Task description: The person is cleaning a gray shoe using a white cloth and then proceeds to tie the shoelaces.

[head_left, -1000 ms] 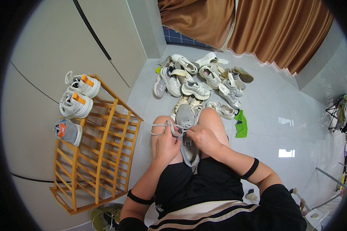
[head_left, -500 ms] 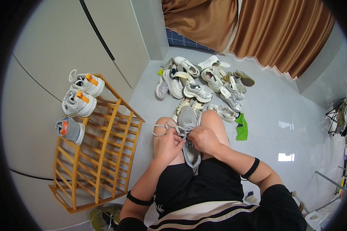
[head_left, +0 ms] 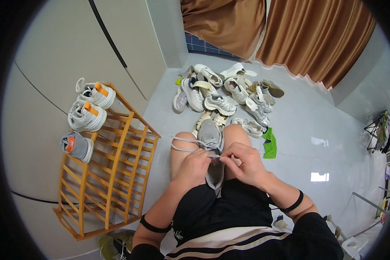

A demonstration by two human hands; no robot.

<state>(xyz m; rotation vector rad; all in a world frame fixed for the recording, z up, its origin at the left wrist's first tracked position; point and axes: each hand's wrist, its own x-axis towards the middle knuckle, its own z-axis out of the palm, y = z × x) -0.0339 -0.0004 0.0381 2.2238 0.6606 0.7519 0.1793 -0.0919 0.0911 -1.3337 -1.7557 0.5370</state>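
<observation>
A grey lace-up shoe (head_left: 209,131) rests between my knees, toe pointing away from me and heel toward my body. Over its opening a pale shoelace (head_left: 214,155) stretches between both hands. My left hand (head_left: 194,166) is closed on the lace at the left of the shoe, its fingertips partly hidden. At the other side, my right hand (head_left: 245,164) pinches the lace between thumb and forefinger. A loose loop of the lace lies across my left knee.
On my left stands a wooden slatted rack (head_left: 110,173), with a grey shoe (head_left: 77,146) and two white shoes (head_left: 87,116) on top. Several pale shoes (head_left: 219,104) lie piled on the tiles ahead, near a green cloth (head_left: 269,143). Brown curtains (head_left: 312,39) hang beyond.
My right hand has shifted right and slightly down, away from the shoe. The lace now stretches between my hands, which were close together at the tongue before.
</observation>
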